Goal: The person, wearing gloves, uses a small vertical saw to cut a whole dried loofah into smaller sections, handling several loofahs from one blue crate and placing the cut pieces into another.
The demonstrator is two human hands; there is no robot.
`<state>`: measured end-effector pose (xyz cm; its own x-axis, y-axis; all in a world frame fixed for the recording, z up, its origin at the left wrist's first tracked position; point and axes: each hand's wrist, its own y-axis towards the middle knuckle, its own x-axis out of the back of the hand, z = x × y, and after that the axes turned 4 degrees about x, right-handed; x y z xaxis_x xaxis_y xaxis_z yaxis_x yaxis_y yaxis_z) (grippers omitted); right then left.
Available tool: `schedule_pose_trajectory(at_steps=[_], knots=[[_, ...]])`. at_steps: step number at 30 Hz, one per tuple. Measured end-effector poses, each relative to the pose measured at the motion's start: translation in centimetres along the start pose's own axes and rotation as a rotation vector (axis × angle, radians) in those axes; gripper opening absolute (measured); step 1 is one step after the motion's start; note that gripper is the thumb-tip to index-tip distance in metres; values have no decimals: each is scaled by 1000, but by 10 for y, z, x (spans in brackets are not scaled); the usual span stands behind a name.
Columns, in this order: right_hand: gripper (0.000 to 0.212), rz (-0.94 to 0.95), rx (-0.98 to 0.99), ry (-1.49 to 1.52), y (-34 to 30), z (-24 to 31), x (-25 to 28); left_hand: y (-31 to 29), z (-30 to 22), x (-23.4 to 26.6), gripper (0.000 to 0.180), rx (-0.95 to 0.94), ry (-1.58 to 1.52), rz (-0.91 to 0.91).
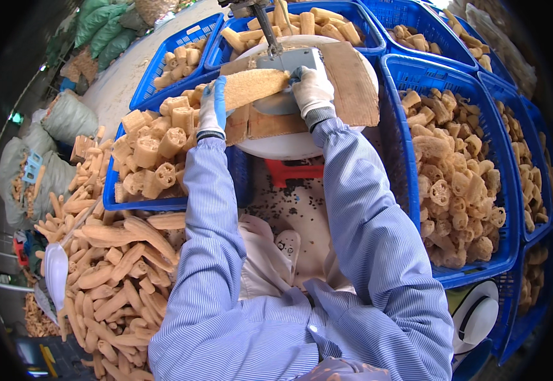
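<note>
A long tan dried loofah (254, 87) lies crosswise between my two gloved hands, over a wooden board (352, 82) on a round white stand. My left hand (213, 106), in a white and blue glove, is closed round its left end. At the other end my right hand (313, 91) is closed, its curled fingers against the loofah's tip; its fingertips are partly hidden. Beyond the loofah sits a grey metal cutting machine (289, 60) with an upright arm. Part of a flat, shiny metal disc (275, 105) shows just below the loofah, close to my right hand.
Blue crates surround the stand. A crate (143, 202) of cut loofah pieces stands at left, another (410, 190) at right, with more behind. Whole loofahs (121, 286) are heaped at lower left. A red stool-like object (292, 170) is beneath the stand; a white hat (479, 317) lies lower right.
</note>
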<state>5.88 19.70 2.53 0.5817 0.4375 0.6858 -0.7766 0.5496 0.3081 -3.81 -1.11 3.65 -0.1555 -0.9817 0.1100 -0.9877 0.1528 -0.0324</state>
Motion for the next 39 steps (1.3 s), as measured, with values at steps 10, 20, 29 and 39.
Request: schedule_pose_trajectory(at_steps=[10,20,29,39], knots=[[21,-71,66,-17,7,-9,-9,8,-6,-5,63,-25,57,-54],[22,-24,67,29,13,-6,-5,21,23,-7,53,-294,77,-196],[22,52,4,24,26,-9,-3,21,17,-12,49,-248,-31,-192],[19,407,87,610,0,-37,26,-53,12,13,65,-151,66,-44]])
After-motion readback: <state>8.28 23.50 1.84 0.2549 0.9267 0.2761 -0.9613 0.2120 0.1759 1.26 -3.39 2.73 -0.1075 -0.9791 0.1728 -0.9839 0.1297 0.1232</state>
